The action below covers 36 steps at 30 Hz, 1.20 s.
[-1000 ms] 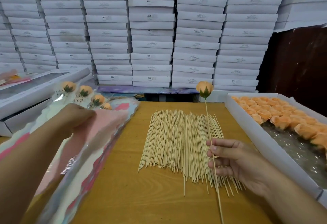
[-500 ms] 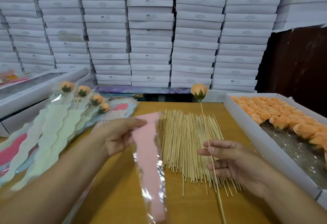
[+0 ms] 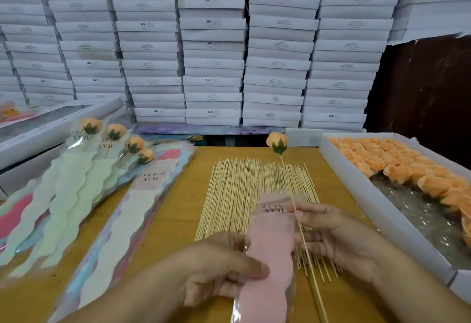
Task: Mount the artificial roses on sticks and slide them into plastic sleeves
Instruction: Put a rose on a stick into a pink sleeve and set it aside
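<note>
At lower centre my left hand pinches a pink plastic sleeve. My right hand grips the stick carrying an orange rose.

sleeves left, sticks centre — roses right

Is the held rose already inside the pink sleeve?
Out. The rose and its stick stand beside the pink sleeve, stick bare along its length.

Both forearms were bare to the frame edge; the left hand and right hand wore no gloves or rings.
</note>
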Each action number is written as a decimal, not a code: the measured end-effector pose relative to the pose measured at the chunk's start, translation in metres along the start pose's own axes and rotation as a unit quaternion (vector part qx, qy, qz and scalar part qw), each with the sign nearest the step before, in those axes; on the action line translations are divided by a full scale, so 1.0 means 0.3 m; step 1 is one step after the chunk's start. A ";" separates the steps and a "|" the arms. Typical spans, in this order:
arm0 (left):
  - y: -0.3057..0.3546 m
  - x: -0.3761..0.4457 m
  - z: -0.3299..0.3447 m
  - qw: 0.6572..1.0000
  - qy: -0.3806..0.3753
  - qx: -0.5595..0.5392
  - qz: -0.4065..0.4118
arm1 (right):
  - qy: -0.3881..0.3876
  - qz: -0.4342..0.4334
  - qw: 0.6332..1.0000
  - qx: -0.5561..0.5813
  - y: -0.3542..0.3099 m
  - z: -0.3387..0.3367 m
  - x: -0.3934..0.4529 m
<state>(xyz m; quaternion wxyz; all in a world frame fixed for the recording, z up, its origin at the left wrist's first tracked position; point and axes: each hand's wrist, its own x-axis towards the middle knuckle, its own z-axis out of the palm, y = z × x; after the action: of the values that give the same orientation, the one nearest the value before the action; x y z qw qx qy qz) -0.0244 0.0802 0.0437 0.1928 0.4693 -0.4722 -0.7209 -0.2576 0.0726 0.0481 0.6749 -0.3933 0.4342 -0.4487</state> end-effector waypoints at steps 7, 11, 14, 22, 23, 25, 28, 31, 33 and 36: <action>0.012 0.002 0.000 0.999 -0.020 -0.018 0.037 | -0.013 0.004 0.999 -0.036 -0.004 0.000 -0.007; 0.054 0.034 -0.018 0.988 0.041 -0.094 0.119 | -0.086 0.021 0.993 -0.076 -0.004 0.018 -0.026; 0.091 0.053 -0.039 0.975 0.076 -0.143 0.149 | -0.121 0.034 0.987 -0.099 0.003 0.027 -0.031; 0.086 0.103 -0.056 0.958 0.131 -0.175 0.185 | -0.134 0.030 0.983 -0.122 0.008 0.026 -0.028; 0.078 0.103 -0.054 0.962 0.122 -0.162 0.185 | -0.120 0.018 0.986 -0.115 0.005 0.022 -0.025; 0.066 0.104 -0.046 0.968 0.107 -0.135 0.182 | -0.090 -0.007 0.991 -0.095 -0.001 0.015 -0.022; 0.053 0.101 -0.024 0.975 0.093 -0.106 0.174 | -0.043 -0.040 0.995 -0.075 -0.004 0.014 -0.018; 0.048 0.098 -0.010 0.978 0.089 -0.088 0.164 | -0.010 -0.057 0.996 -0.068 -0.001 0.015 -0.015; 0.046 0.097 -0.006 0.979 0.090 -0.080 0.163 | -0.001 -0.058 0.996 -0.071 0.001 0.014 -0.013; 0.046 0.093 -0.006 0.978 0.098 -0.082 0.164 | 0.001 -0.053 0.996 -0.077 0.005 0.014 -0.008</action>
<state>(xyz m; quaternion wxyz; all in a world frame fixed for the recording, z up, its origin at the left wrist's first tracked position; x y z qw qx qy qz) -0.0389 0.0525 0.0416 0.3915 0.4369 -0.4607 -0.6661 -0.2539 0.0760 0.0486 0.6170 -0.4663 0.4468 -0.4497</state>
